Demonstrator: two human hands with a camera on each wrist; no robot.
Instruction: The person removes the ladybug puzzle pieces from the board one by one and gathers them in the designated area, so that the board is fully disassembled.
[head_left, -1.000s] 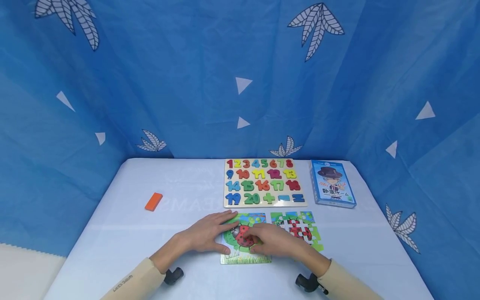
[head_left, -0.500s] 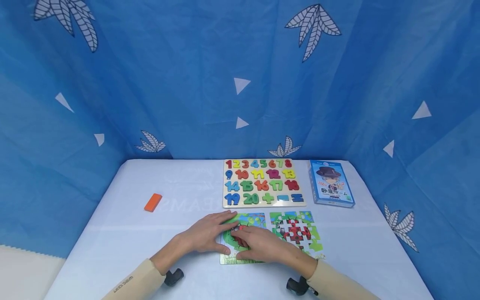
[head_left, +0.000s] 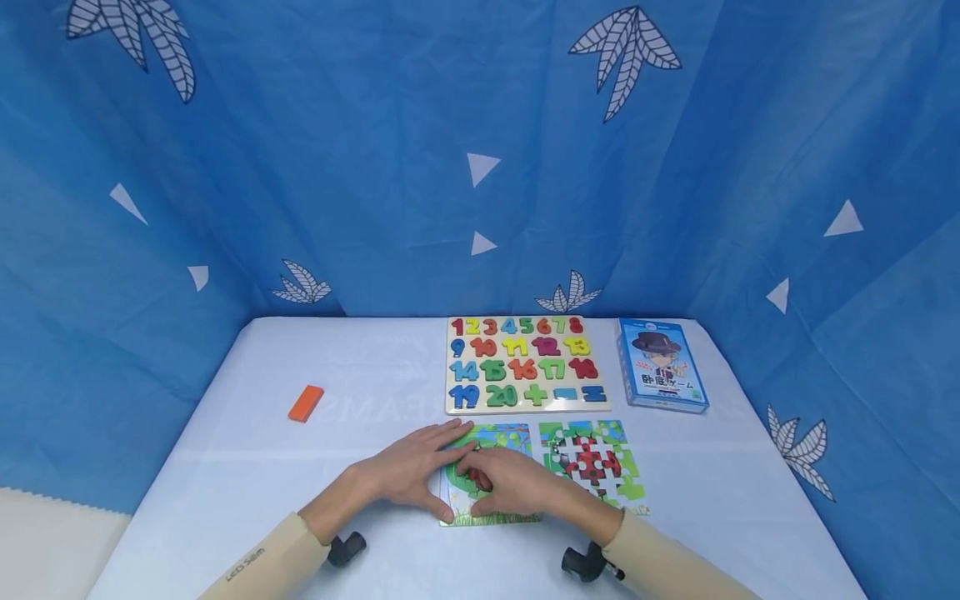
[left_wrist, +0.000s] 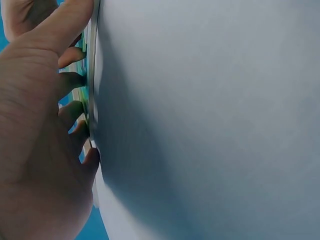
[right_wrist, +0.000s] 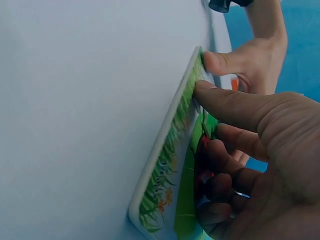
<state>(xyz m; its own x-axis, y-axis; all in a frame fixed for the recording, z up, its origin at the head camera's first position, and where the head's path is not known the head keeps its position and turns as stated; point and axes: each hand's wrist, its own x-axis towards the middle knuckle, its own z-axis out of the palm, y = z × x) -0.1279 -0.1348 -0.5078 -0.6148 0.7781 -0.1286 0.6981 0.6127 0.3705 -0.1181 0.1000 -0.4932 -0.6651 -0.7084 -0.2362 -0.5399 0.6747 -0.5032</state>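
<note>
A ladybug jigsaw puzzle in a board (head_left: 502, 518) lies at the front middle of the table. The left hand (head_left: 408, 462) rests along its left side, fingers spread and fingertips on its surface. My right hand (head_left: 517, 483) reaches over the same board from the right, covering most of the ladybug. Its thumb (right_wrist: 225, 97) touches the grass-printed border, and the other fingers are bent down onto the picture. I see no piece lifted in either hand, though what lies under the right fingers is hidden. Beside the board, loose ladybug jigsaw pieces (head_left: 592, 462) lie spread with gaps.
Behind the puzzle is a wooden number board (head_left: 528, 365) filled with coloured numerals. A blue game box (head_left: 663, 367) stands to its right, and an orange block (head_left: 306, 403) lies at the left. Blue printed cloth (head_left: 412, 167) hangs around the table.
My right hand has shifted left across the ladybug board, uncovering more of the loose pieces on the right. The left hand stays in nearly the same place at the board's left side.
</note>
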